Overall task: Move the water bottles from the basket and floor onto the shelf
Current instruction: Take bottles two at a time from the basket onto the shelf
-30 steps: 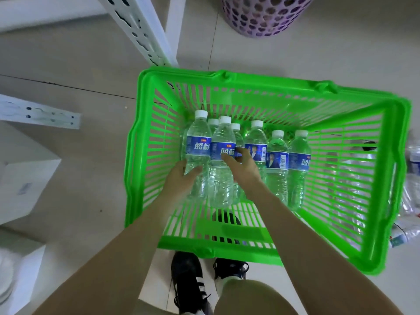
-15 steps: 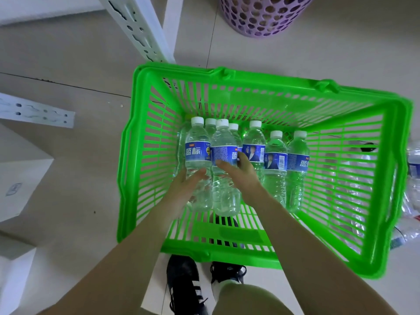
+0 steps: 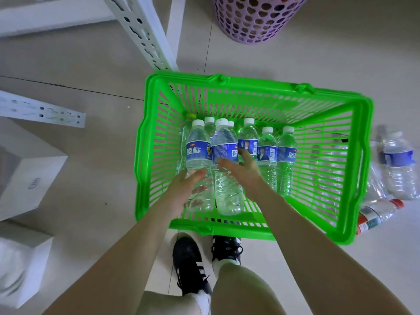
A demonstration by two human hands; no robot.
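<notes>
A green plastic basket (image 3: 361, 169) stands on the floor and holds several clear water bottles with blue labels and white caps. My left hand (image 3: 181, 194) grips the lower body of one bottle (image 3: 197, 155). My right hand (image 3: 241, 171) grips the bottle beside it (image 3: 225, 155). Both held bottles sit higher than the row of bottles (image 3: 267, 153) standing behind them. More bottles (image 3: 397, 164) lie on the floor to the right of the basket. A white shelf post (image 3: 141, 35) rises just beyond the basket's far left corner.
A purple perforated bin (image 3: 252, 19) stands behind the basket. White boxes (image 3: 34, 178) sit on the floor at the left, near a white shelf rail (image 3: 43, 112). My black shoes (image 3: 191, 264) are right against the basket's near rim.
Both hands have closed round their bottles and raised them a little above the others. The view has shifted, so the basket now sits further right.
</notes>
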